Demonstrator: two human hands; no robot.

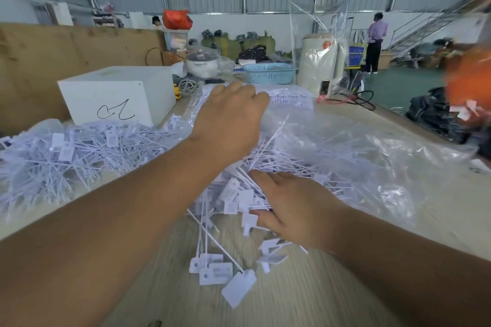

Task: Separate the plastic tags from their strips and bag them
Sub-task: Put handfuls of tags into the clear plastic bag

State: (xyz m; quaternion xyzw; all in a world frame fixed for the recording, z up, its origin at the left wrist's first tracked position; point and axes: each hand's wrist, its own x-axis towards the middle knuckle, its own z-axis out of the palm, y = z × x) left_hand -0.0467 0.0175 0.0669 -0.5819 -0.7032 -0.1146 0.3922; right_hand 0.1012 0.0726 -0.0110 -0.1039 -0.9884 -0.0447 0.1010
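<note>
A large clear plastic bag (358, 156) lies across the wooden table (305, 295), its mouth facing me. My left hand (231, 117) reaches forward and grips the bag's upper edge, fingers curled over the film. My right hand (292, 210) lies flat with spread fingers on a heap of white plastic tags (233, 195) at the bag's mouth. More loose tags (215, 271) with thin tails lie on the table in front of the bag. A row of tags still joined on a strip (289, 99) shows at the bag's far end.
A big pile of white tags and strips (66, 156) covers the table's left. Behind it stands a white box (117, 95) against a cardboard wall (39, 61). A blue basket (268, 73) sits farther back. A blurred person in orange (467, 79) is at the right edge.
</note>
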